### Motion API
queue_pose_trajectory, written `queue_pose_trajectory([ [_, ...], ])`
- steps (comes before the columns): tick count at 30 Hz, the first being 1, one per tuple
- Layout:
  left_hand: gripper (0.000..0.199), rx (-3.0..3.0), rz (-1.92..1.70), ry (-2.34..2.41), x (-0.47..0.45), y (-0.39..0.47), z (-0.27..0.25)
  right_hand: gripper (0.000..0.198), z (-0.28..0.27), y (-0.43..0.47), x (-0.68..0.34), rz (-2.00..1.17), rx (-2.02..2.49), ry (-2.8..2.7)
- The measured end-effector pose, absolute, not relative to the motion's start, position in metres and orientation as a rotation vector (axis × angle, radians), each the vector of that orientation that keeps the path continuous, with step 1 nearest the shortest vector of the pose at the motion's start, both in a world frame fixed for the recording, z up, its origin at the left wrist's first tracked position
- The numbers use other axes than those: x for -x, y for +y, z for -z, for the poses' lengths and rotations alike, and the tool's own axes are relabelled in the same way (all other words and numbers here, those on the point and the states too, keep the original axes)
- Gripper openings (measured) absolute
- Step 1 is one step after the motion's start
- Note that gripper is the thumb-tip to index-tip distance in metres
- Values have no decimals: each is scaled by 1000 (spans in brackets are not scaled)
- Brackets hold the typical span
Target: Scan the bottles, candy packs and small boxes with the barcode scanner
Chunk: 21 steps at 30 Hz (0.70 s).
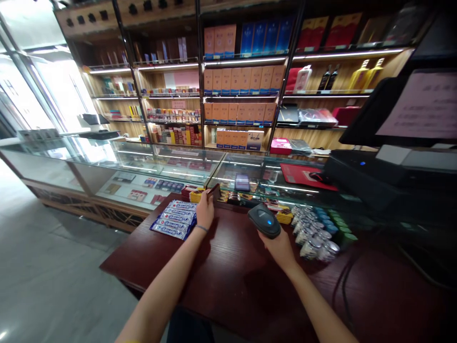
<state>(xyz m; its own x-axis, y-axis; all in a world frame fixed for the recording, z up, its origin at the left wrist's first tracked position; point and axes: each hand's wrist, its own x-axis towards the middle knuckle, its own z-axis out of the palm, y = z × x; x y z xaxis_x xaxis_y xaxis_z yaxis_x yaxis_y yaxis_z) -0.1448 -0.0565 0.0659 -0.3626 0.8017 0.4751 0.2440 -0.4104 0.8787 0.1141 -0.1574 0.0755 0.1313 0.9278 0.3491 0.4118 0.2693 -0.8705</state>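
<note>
My left hand [204,210] is closed on a small flat dark-red pack [214,191], held up over the far edge of the brown table [228,267]. My right hand [280,247] grips a black barcode scanner [264,220] with a blue light, its head pointing forward and a little left. Beside my left hand lie several blue-and-silver wrapped packets [174,218] in a row. Stacks of yellow-and-dark-red packs [196,194] stand just beyond it. To the right of the scanner is another yellow stack [284,216], next to rows of small silver-lidded jars or cans [311,233].
Behind the table runs a glass display counter [160,164], with a red mat [305,176] on it. A black monitor [403,109] stands at the right, and a dark cable [342,286] crosses the table. Shelves of boxes [243,81] and bottles fill the back wall.
</note>
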Motion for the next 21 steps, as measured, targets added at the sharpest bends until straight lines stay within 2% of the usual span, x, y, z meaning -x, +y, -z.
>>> queue_pose_trajectory([
  [3,19,-809,-1736,1005,106,-67,-49,46,-75,-159,-119,-571,1353,-1460],
  [6,16,-473,-1654,746,88,-73,-35,48,-74,-160,-121,-525,1399,-1519],
  [11,12,-384,-1640,659,88,-78,-22,45,-76,-164,-118,-479,1579,-1696],
  [15,11,-419,-1644,695,90,-79,-20,61,-77,-166,-114,-506,1607,-1856],
  [17,11,-406,-1647,677,89,-80,-20,57,-76,-165,-114,-526,1582,-1908],
  [21,11,-379,-1640,630,89,-82,-23,36,-76,-164,-117,-491,1624,-1967],
])
